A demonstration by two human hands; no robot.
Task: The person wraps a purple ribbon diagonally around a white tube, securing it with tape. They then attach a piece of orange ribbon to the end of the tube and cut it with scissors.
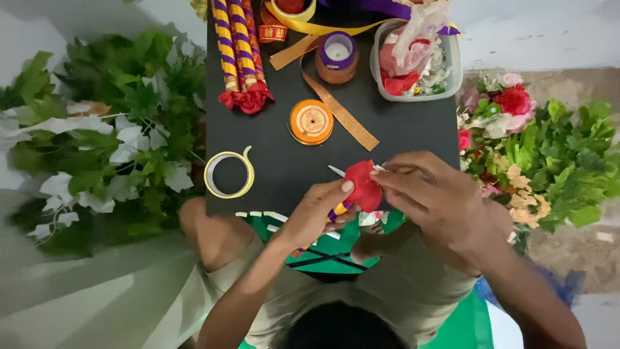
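Black tabletop point(271, 139) is carrying a clear tub point(452, 64) of red scraps at its far edge; near edge, my left hand point(316, 213) and right hand point(439, 194) are pinching a red flower point(363, 184).

Both hands point(387, 200) pinch red fabric flower point(363, 184).
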